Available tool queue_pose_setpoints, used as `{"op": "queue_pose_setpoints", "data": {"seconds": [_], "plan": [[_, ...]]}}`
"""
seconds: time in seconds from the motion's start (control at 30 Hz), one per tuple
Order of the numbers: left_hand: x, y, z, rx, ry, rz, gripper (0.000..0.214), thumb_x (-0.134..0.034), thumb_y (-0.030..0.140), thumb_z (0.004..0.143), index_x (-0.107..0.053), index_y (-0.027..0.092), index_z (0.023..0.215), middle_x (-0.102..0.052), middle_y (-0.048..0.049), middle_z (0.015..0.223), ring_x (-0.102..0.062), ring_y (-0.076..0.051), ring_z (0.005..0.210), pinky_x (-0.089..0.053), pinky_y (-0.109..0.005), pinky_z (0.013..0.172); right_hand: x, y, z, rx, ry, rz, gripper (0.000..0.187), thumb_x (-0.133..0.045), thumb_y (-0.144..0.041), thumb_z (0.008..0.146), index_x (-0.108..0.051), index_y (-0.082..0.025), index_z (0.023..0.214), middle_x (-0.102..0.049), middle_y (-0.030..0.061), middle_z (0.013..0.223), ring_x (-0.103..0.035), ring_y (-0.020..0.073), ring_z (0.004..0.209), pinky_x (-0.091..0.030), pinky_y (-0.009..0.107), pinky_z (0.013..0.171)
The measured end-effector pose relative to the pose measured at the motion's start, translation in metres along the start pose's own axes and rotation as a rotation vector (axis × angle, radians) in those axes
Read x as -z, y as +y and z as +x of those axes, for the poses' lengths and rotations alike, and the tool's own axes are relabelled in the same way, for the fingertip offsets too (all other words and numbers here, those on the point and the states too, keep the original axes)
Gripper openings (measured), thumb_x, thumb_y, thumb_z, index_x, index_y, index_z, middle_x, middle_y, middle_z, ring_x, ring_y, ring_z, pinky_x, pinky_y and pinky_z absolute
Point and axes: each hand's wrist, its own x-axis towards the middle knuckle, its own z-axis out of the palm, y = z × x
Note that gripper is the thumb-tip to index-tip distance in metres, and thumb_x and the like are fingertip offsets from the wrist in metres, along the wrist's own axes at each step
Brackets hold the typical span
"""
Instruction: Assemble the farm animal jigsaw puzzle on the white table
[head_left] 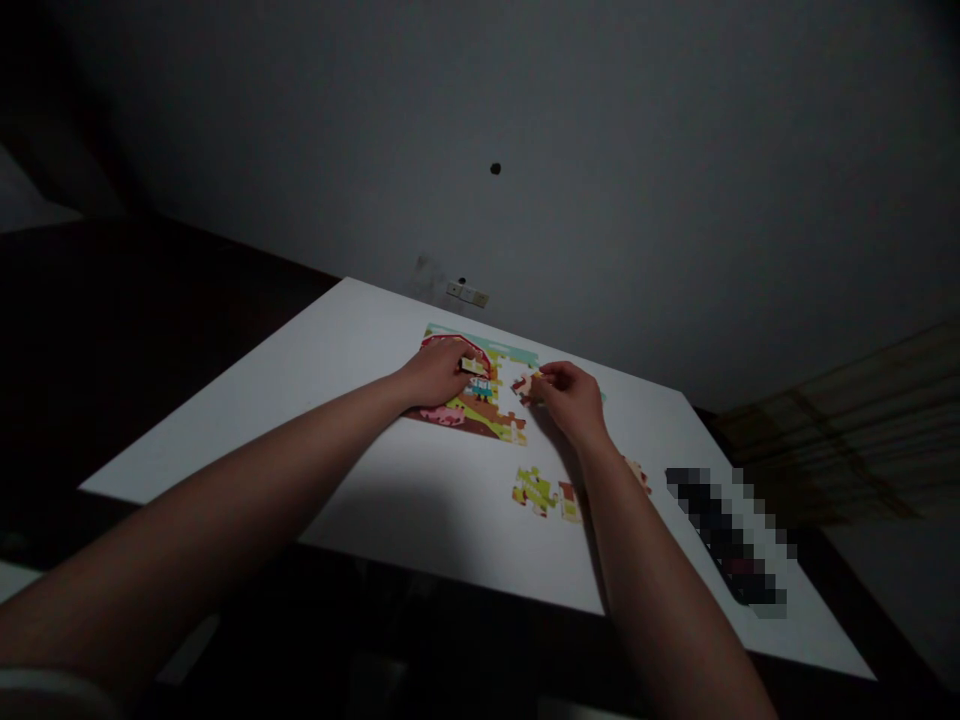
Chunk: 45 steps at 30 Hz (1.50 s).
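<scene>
While the left hand (439, 374) lies flattened on the puzzle (480, 412), gripping nothing visible, the right hand (576, 398), nearer the unfinished part, pinches a piece (527, 387) between fingertips drawn together; the piece lies just left of them, long axis unclear.

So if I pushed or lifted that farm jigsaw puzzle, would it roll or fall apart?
The farm jigsaw puzzle probably wouldn't roll: it lies flat on the white table. It looks thin, so it's likely light. Lifted by one edge, it might come apart, since its knobbly side suggests interlocking pieces.
</scene>
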Motion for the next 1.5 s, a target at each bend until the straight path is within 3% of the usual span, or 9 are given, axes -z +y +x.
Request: {"op": "queue_pose_setpoints", "data": {"seconds": [0.13,0.2,0.3,0.5,0.7,0.9,1.07,1.27,1.5], "plan": [[0.002,0.001,0.000,-0.021,-0.012,-0.005,0.036,-0.072,0.018,0.096,-0.083,0.025,0.130,-0.080,-0.0103,0.144,-0.071,-0.031,0.141,-0.051,-0.054,0.130,0.022,0.003,-0.002,-0.046,-0.070,-0.044,0.043,-0.085,-0.047,0.072,-0.087,-0.020,0.106,-0.084,0.0089,0.088,-0.077,0.0285,0.079,-0.062,0.045,0.078],[0.002,0.002,0.000,-0.016,-0.020,-0.003,0.036,-0.071,0.018,0.096,-0.083,0.026,0.130,-0.081,-0.0091,0.144,-0.072,-0.031,0.140,-0.052,-0.052,0.129,0.031,0.005,-0.004,-0.044,-0.095,-0.130,0.037,-0.083,-0.052,0.077,-0.089,-0.022,0.097,-0.086,0.0110,0.089,-0.078,0.0308,0.081,-0.060,0.046,0.079],[0.003,0.002,0.000,0.009,-0.015,0.019,0.036,-0.072,0.017,0.096,-0.084,0.026,0.128,-0.082,-0.0090,0.140,-0.073,-0.032,0.138,-0.054,-0.051,0.126,0.036,0.006,-0.005,-0.004,0.000,-0.208,0.043,-0.074,-0.064,0.090,-0.088,-0.024,0.084,-0.086,0.0127,0.088,-0.080,0.0347,0.088,-0.058,0.047,0.082],[0.006,0.008,-0.002,0.000,0.018,-0.029,0.037,-0.071,0.013,0.093,-0.086,0.025,0.125,-0.082,-0.0090,0.139,-0.075,-0.030,0.134,-0.055,-0.049,0.125,0.030,0.004,-0.002,0.033,0.175,-0.108,0.055,-0.060,-0.071,0.099,-0.087,-0.023,0.093,-0.087,0.0140,0.100,-0.080,0.0378,0.102,-0.060,0.049,0.090],[0.000,0.014,-0.001,0.044,0.131,-0.291,0.021,-0.073,0.021,0.100,-0.087,0.024,0.114,-0.088,-0.0078,0.124,-0.081,-0.025,0.114,-0.064,-0.046,0.113,0.007,-0.011,-0.013,0.110,-0.059,0.122,0.040,-0.066,-0.062,0.098,-0.084,-0.026,0.101,-0.088,0.0101,0.099,-0.080,0.0307,0.096,-0.062,0.049,0.094],[-0.012,0.017,-0.002,0.079,0.060,-0.577,0.010,-0.081,0.021,0.093,-0.080,0.020,0.104,-0.086,-0.0069,0.104,-0.083,-0.021,0.094,-0.071,-0.037,0.089,-0.011,-0.025,-0.030,0.052,-0.345,0.211,0.040,-0.084,-0.051,0.083,-0.082,-0.025,0.113,-0.087,0.0043,0.087,-0.079,0.0257,0.077,-0.064,0.041,0.075],[-0.013,0.021,-0.005,0.177,-0.043,-0.759,0.034,-0.077,0.020,0.098,-0.074,0.020,0.132,-0.084,-0.0028,0.092,-0.082,-0.018,0.073,-0.071,-0.033,0.071,-0.010,-0.028,-0.031,0.060,-0.348,0.171,0.036,-0.084,-0.046,0.082,-0.084,-0.023,0.110,-0.085,0.0044,0.083,-0.074,0.0227,0.071,-0.058,0.036,0.069],[-0.011,0.019,-0.004,0.193,-0.061,-0.699,0.020,-0.072,0.019,0.101,-0.084,0.018,0.117,-0.085,-0.0055,0.102,-0.081,-0.017,0.078,-0.069,-0.031,0.075,-0.010,-0.025,-0.029,0.048,-0.381,0.155,0.038,-0.083,-0.051,0.086,-0.084,-0.023,0.111,-0.085,0.0051,0.087,-0.073,0.0232,0.075,-0.057,0.036,0.072],[-0.009,0.017,-0.005,0.150,-0.006,-0.517,0.024,-0.071,0.018,0.100,-0.088,0.019,0.118,-0.086,-0.0062,0.102,-0.081,-0.021,0.094,-0.069,-0.037,0.092,-0.001,-0.012,-0.018,0.057,-0.325,0.036,0.055,-0.056,-0.073,0.105,-0.081,-0.025,0.109,-0.084,0.0072,0.090,-0.072,0.0253,0.079,-0.057,0.041,0.081]]}}
